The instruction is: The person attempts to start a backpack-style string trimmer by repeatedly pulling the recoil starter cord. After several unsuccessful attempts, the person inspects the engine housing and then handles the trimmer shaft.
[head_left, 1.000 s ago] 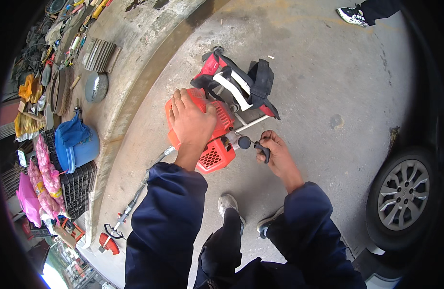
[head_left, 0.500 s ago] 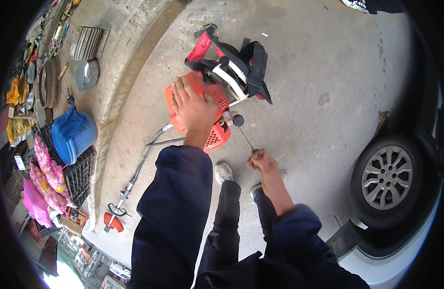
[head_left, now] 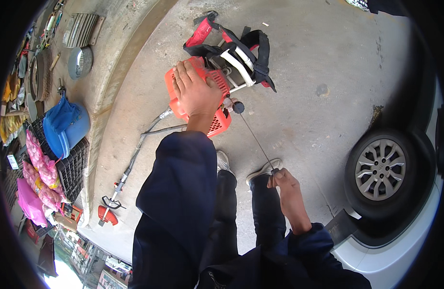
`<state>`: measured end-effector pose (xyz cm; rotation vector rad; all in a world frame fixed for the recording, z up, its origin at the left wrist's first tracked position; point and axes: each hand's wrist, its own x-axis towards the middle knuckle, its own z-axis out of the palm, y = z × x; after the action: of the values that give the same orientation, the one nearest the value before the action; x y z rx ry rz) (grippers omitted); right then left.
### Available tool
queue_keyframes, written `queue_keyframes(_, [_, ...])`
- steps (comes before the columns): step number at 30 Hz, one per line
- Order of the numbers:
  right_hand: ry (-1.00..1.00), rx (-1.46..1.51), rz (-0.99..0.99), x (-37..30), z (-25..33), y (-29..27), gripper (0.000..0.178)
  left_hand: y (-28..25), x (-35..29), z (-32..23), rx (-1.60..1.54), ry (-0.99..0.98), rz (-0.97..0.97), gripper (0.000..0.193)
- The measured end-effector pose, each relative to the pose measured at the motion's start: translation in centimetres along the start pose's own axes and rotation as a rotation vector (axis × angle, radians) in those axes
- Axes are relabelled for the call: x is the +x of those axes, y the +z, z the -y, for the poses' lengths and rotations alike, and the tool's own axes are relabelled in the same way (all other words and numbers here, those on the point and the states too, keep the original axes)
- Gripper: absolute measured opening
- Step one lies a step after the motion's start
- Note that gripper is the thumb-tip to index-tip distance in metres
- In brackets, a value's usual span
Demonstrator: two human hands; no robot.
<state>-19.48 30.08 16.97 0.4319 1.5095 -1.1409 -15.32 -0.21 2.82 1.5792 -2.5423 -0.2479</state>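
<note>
Far to the left, pink net bags [head_left: 41,159] are lying just beside a blue bucket [head_left: 78,129], near the edge of a raised step [head_left: 100,108]. That curved edge is running along the left side of the gray ground [head_left: 308,130]. Close to it, a red guard [head_left: 107,216] is lying at the low end of 1 long tube [head_left: 133,161]. The tube is going up and to the right, to the red engine [head_left: 220,83]. The engine is sitting on the ground in front of the person, apart from the step's edge and right under the left hand [head_left: 198,94]. This hand is lying flat on the engine, palm down, its fingers a bit spread. White bars [head_left: 238,67] and a black and red strap [head_left: 263,55] are sticking out past the engine.

From beside a black round part [head_left: 238,107], 1 thin cord [head_left: 255,138] is stretching straight down and to the right, ending at a small dark handle [head_left: 275,171]. The right hand [head_left: 286,183] is pinching this handle with curled fingers. The engine is sitting to its left and farther out, well apart from it. Farther right, a car wheel [head_left: 380,168] is standing.
</note>
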Motion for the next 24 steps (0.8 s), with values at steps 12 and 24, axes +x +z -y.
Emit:
queue_keyframes(12, [-0.12, 0.009, 0.123, 9.7, -1.5, 4.4, 0.024, -0.1, -0.3, 0.1, 0.01, 0.019, -0.037, 0.079])
queue_keyframes(24, [-0.394, -0.34, -0.061, 21.1, -2.0, 10.9, 0.026, -0.2, -0.5, 0.1, 0.003, 0.044, -0.037, 0.081])
